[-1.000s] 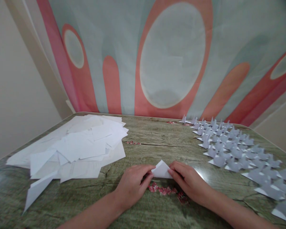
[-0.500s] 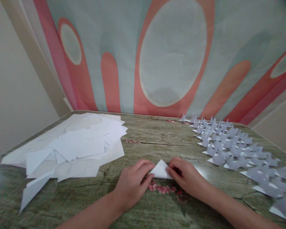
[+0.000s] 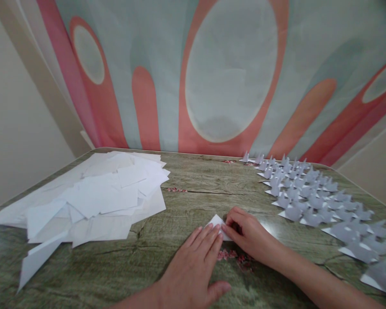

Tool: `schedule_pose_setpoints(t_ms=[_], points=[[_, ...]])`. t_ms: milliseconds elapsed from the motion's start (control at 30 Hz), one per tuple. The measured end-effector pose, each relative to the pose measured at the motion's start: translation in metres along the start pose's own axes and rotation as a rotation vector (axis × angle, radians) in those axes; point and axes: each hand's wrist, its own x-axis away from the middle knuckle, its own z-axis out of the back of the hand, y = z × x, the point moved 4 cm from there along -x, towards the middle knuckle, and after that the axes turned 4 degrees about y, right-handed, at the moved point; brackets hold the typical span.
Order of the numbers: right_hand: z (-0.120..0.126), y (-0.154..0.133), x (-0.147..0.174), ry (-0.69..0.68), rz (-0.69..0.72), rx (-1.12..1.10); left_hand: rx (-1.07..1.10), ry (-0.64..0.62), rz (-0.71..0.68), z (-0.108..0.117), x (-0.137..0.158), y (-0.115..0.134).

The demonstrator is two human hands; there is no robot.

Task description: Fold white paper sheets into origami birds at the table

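A small folded white paper (image 3: 216,220) lies on the table in front of me, its pointed corner facing away. My left hand (image 3: 196,257) rests flat over the left part of the paper, fingers stretched out and thumb apart. At the paper's right side, my right hand (image 3: 243,225) pinches its edge between thumb and curled fingers. The lower left of the paper is hidden under my left fingers.
A spread pile of white paper sheets (image 3: 106,195) covers the left of the table (image 3: 193,176). One folded sheet (image 3: 40,259) sticks out toward me. Rows of folded paper birds (image 3: 315,201) stand on the right. A patterned wall covering (image 3: 170,86) rises behind the table.
My left hand has gone from pinching the paper's left edge to lying flat on it, fingers extended. The right hand stays at the right edge. The view has shifted slightly.
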Motion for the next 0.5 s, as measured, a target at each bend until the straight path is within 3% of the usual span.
schedule_pose_setpoints(t_ms=[333, 500], points=[[0.0002, 0.0, -0.0012, 0.033, -0.034, 0.014, 0.053, -0.012, 0.032, 0.002, -0.0004, -0.002], [-0.0002, 0.0013, -0.0029, 0.025, -0.048, 0.019, 0.074, 0.057, 0.057, 0.0027, -0.0033, -0.008]])
